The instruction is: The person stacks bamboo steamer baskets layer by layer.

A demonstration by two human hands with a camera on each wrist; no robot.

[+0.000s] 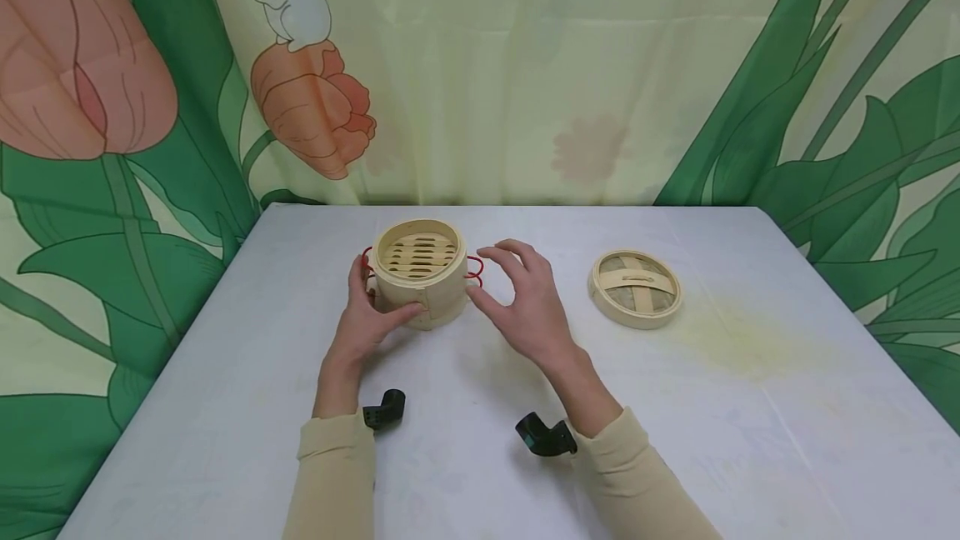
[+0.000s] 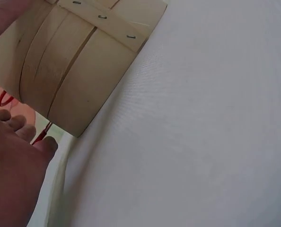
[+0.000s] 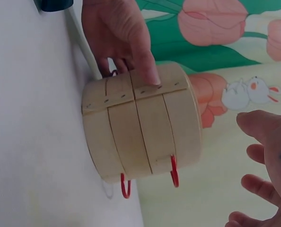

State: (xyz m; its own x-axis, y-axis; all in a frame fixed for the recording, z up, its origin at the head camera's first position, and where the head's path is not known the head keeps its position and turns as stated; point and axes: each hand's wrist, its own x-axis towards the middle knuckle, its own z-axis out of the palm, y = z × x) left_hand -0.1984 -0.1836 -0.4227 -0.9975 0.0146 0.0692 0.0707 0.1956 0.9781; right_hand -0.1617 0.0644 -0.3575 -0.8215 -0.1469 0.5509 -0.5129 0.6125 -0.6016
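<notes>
Two stacked bamboo steamer baskets [image 1: 444, 294] stand on the table, the slatted floor of the upper one facing up. Red loop handles [image 3: 174, 171] stick out from their sides, one per tier in the right wrist view. My left hand [image 1: 367, 319] grips the stack from the left, thumb across the front wall and fingers round the side. Just off the right side, by the red loops, my right hand [image 1: 532, 302] is spread with thumb and fingers apart, holding nothing. A round woven bamboo lid [image 1: 637, 302] lies to the right, its handle strip upward.
A white cloth covers the table [image 1: 465, 473]. Behind it hangs a curtain [image 1: 495, 90] printed with tulips and a rabbit. Black wrist-mounted devices [image 1: 543, 436] sit beside both forearms, under beige sleeves [image 1: 337, 465].
</notes>
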